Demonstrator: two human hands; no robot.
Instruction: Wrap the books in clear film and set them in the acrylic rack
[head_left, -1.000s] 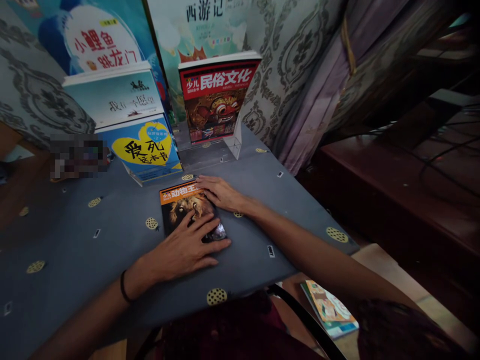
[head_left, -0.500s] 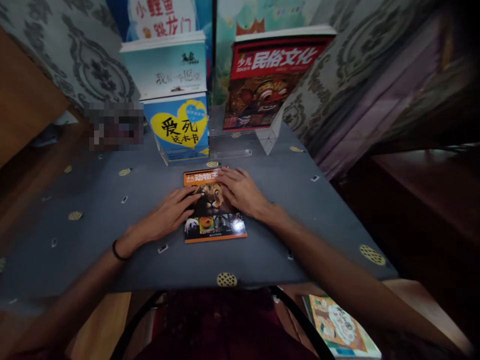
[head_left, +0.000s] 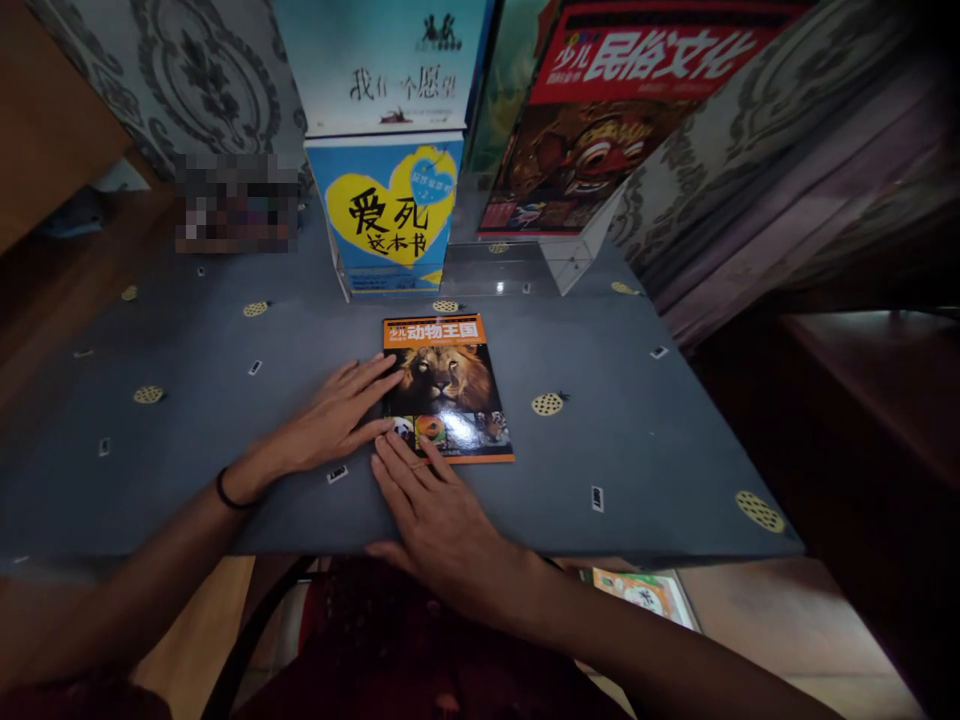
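A book [head_left: 448, 380] with a lion on its cover and an orange title band lies closed on the table before me. My left hand [head_left: 335, 415], a dark band round its wrist, rests flat at the book's left edge, with stretched fingertips on the cover. Near the lower left corner, my right hand [head_left: 442, 525] has its fingers stretched out over the book's bottom edge. Neither hand grips the book. The right thumb points left near the table's front edge.
Behind the lion book stand a blue book with a yellow heart [head_left: 390, 215], a pale teal book [head_left: 382, 75] and a red-topped book [head_left: 600, 120] on a clear stand [head_left: 574, 260]. Another book [head_left: 637, 590] lies below the patterned tablecloth [head_left: 675, 450]. A pixelated patch covers something at left.
My right hand has moved from the book's upper right down to its lower left corner, uncovering the title. My left hand stays at the left edge. The view has tilted down.
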